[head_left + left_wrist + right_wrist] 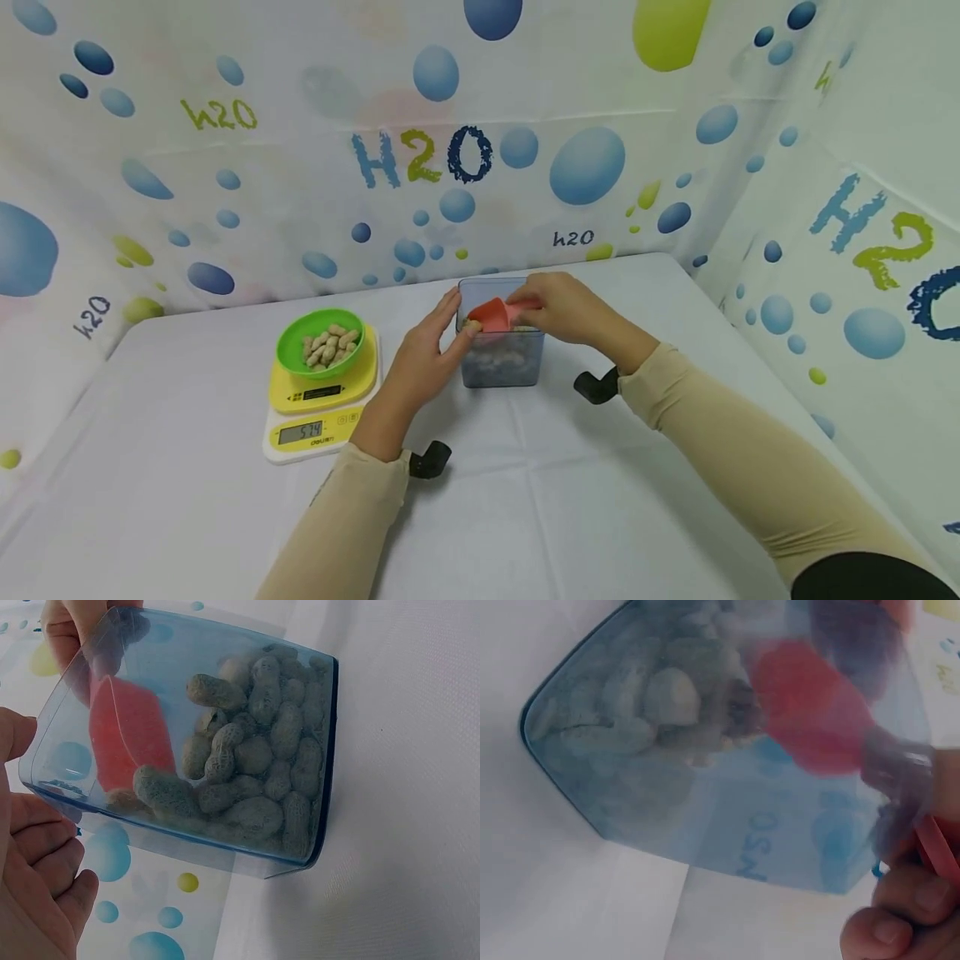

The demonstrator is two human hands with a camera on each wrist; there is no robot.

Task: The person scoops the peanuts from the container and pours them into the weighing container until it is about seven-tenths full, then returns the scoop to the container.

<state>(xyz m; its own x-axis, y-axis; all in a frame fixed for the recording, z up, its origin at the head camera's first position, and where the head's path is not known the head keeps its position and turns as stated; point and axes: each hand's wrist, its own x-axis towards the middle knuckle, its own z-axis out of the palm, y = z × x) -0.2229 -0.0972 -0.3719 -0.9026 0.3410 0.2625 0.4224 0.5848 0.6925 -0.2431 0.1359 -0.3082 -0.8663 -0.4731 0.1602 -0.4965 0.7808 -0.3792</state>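
A transparent bluish plastic box (pixel 501 375) holds unshelled peanuts (pixel 255 754), heaped in its lower part. My left hand (pixel 422 358) holds the box at its near left corner, fingers along the left wall and thumb at the near rim. A red scoop (pixel 491 317) is dipped into the box. Its handle is gripped by my right hand (pixel 566 308), which reaches over the right rim. Through the wall in the left wrist view, the scoop (pixel 127 735) rests low against the peanuts; how many it carries is hidden.
Left of the box stands a yellow and white kitchen scale (pixel 322 400) with a lit numeric display. On it sits a green bowl (pixel 284 350) of peanuts (pixel 330 348). A white cloth (pixel 600 517) covers the table; a patterned curtain (pixel 300 183) hangs behind.
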